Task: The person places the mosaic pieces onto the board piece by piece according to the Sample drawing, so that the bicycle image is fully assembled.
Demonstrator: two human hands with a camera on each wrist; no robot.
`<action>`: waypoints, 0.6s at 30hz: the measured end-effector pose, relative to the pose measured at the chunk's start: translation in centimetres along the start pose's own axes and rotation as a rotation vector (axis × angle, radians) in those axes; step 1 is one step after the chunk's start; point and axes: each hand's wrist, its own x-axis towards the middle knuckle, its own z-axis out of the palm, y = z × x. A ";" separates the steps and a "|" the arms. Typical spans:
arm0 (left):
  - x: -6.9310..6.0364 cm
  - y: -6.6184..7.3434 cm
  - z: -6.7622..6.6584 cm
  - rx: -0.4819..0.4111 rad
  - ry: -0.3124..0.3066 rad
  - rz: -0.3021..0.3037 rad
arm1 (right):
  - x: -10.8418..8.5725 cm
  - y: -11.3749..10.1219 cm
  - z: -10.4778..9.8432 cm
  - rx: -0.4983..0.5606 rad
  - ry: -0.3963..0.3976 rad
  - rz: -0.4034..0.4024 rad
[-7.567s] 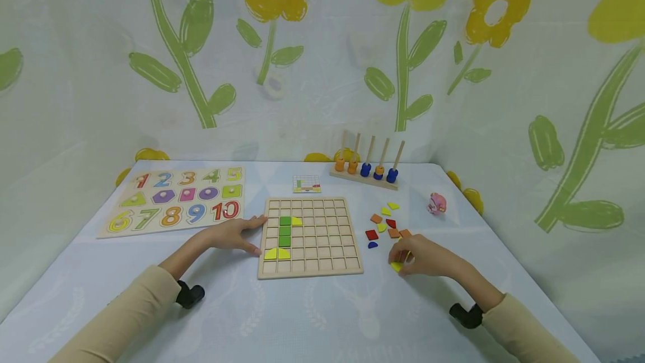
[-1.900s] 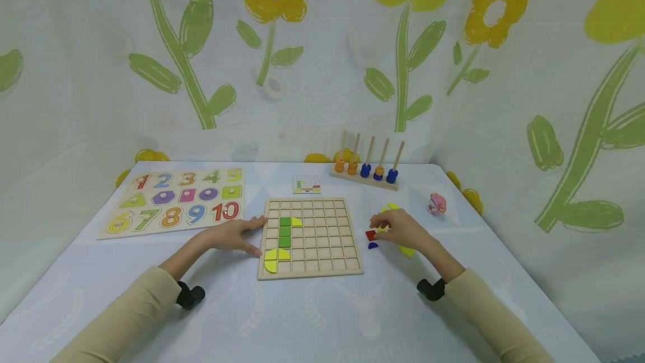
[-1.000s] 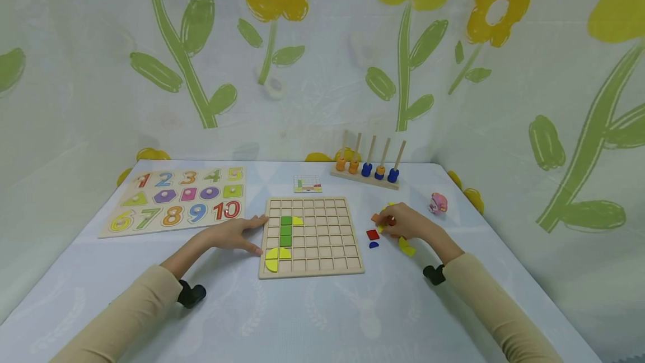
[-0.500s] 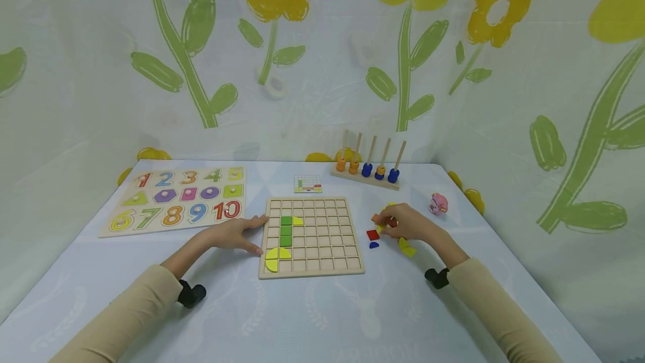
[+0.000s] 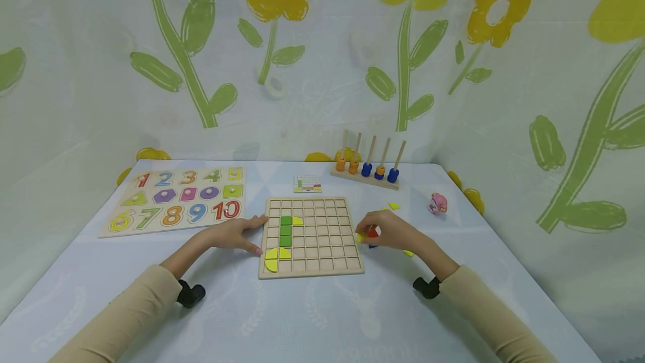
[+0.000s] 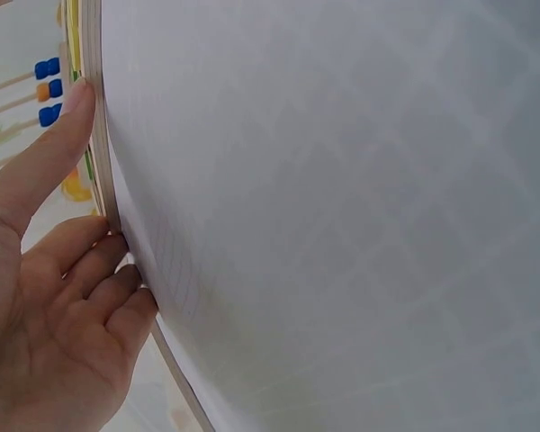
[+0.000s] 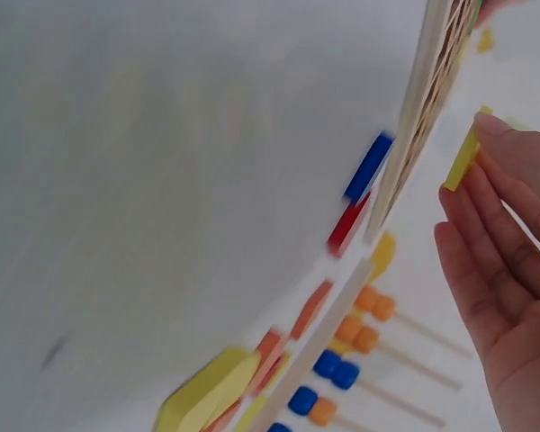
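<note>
A wooden grid board (image 5: pixel 322 265) lies mid-table, with a column of green square tiles (image 5: pixel 285 231) and several yellow quarter-circle tiles (image 5: pixel 272 265) in its left cells. Along its left edge rests my left hand (image 5: pixel 233 235), thumb and fingers spread; the left wrist view shows the thumb (image 6: pixel 67 121) against the board's side. Just off the board's right edge, my right hand (image 5: pixel 393 231) pinches a yellow tile (image 7: pixel 466 155) between thumb and fingers, raised off the table. Partly hidden by that hand are a red tile (image 7: pixel 349 223) and a blue tile (image 7: pixel 369 167).
Loose yellow tiles (image 5: pixel 394 205) and orange ones lie beyond the right hand. Behind the board are a small pattern card (image 5: pixel 307 184) and a peg stand with beads (image 5: pixel 365 177). A number puzzle (image 5: pixel 173 200) lies left, a pink figurine (image 5: pixel 438 204) right.
A yellow tile has appeared in the board's bottom-left cell since the earliest frame. My right hand has moved left from the loose tiles, carrying a yellow one. The left hand stays put.
</note>
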 end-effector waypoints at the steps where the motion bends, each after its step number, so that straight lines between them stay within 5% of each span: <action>1: 0.0 0.0 0.0 -0.001 0.000 0.000 | 0.2 -0.4 0.2 -0.003 0.004 -0.012; 6: -0.1 0.1 -0.1 0.002 0.000 0.008 | 1.2 -2.3 1.0 -0.026 0.029 -0.082; 18: -0.1 0.1 0.0 -0.002 0.000 0.004 | 3.8 -5.8 3.0 0.022 0.038 -0.105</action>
